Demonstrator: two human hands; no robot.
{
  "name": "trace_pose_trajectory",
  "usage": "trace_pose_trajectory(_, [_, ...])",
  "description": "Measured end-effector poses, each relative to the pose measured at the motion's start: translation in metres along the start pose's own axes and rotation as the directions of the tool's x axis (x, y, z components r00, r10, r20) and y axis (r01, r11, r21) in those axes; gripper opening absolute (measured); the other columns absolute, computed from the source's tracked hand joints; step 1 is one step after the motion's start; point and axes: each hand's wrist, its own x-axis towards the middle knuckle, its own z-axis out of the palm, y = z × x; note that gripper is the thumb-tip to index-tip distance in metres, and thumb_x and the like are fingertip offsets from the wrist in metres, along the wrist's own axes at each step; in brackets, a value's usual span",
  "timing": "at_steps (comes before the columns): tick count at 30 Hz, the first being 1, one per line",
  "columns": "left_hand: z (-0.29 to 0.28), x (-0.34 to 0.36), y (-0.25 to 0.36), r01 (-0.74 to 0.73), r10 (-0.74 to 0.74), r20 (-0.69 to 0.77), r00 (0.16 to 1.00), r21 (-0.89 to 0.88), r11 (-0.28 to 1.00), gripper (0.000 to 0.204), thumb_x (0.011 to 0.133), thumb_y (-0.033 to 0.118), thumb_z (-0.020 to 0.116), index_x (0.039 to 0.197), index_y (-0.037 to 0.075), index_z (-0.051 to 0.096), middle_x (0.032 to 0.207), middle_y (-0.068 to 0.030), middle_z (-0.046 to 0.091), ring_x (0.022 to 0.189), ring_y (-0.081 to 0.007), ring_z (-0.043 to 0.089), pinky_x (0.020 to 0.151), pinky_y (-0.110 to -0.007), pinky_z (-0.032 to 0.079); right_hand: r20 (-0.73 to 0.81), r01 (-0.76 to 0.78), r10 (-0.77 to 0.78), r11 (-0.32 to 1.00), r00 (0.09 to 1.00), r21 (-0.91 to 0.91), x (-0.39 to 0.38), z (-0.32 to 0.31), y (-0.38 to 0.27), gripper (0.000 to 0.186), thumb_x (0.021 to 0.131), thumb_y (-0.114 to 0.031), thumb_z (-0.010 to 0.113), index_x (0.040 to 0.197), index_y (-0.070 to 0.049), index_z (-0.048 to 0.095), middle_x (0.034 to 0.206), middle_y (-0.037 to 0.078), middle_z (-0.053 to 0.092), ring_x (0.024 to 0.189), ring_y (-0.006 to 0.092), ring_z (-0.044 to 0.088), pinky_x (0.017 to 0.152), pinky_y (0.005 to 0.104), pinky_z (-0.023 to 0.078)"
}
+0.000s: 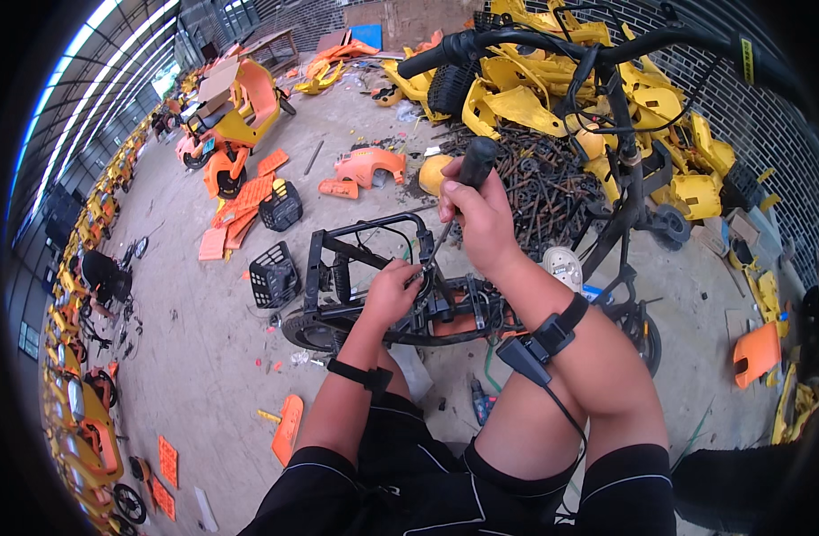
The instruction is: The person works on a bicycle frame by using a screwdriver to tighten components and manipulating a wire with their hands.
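My right hand (472, 205) grips the black handle (478, 159) of a long screwdriver, its metal shaft (443, 234) pointing down toward a black scooter frame (345, 319). My left hand (397, 290) rests lower at the frame's upright tube beside the shaft's lower end, fingers bent around something small there that I cannot make out. The frame carries cables, a shock and a rear wheel (304, 333), and rises on the right to a black handlebar (534, 40). A cordless drill (481, 400) lies on the floor below the frame.
Yellow panels (517, 103) and dark metal parts (543, 179) are piled ahead right. Orange panels (235, 214), black baskets (271, 272) and an orange-yellow scooter (240, 107) stand or lie left. A row of scooters (97, 429) lines the far left, where another person (101, 277) crouches.
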Motion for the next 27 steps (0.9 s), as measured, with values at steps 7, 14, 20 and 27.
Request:
trace_pose_trajectory(7, [-0.0036,-0.0009,0.0059,0.067,-0.067,0.028,0.997,-0.007,0.998,0.024,0.084,0.010,0.071,0.106,0.003,0.073,0.093,-0.0156,0.066,0.087,-0.0360,0.065,0.077,-0.042,0.053,0.061,-0.015,0.015,1.000,0.998,0.003,0.0001,-0.0011,-0.0028,0.018,0.090,-0.010,0.052,0.106,-0.002,0.051,0.075,0.004,0.051,0.064,0.0129,0.049,0.061,0.0282,0.043])
trace_pose_trajectory(14, [-0.0011,-0.0011,0.0068,0.094,-0.094,0.018,0.995,0.005,0.996,0.022,0.083,0.011,0.071,0.105,0.004,0.074,0.091,-0.0153,0.066,0.085,-0.0364,0.065,0.076,-0.042,0.053,0.074,-0.007,0.008,1.000,0.997,-0.009,-0.0006,-0.0001,-0.0046,0.018,0.090,-0.010,0.052,0.106,-0.002,0.052,0.074,0.004,0.051,0.064,0.0128,0.049,0.061,0.0271,0.042])
trace_pose_trajectory(20, [0.0002,-0.0036,0.0061,0.078,-0.078,-0.021,0.997,0.026,0.997,0.022,0.083,0.011,0.071,0.104,0.004,0.074,0.091,-0.0156,0.066,0.084,-0.0370,0.065,0.075,-0.043,0.053,0.083,-0.024,0.023,1.000,0.996,0.012,0.0020,-0.0026,-0.0020,0.018,0.090,-0.011,0.053,0.106,-0.002,0.053,0.074,0.004,0.051,0.063,0.0127,0.049,0.061,0.0266,0.041])
trace_pose_trajectory(27, [-0.0004,-0.0032,0.0070,0.105,-0.104,-0.012,0.994,0.029,0.994,0.023,0.083,0.012,0.070,0.104,0.004,0.074,0.091,-0.0157,0.066,0.086,-0.0373,0.066,0.076,-0.044,0.053,0.092,-0.030,0.030,1.000,0.995,0.007,0.0019,0.0008,0.0006,0.018,0.090,-0.011,0.053,0.105,-0.002,0.053,0.074,0.004,0.051,0.063,0.0126,0.049,0.060,0.0263,0.041])
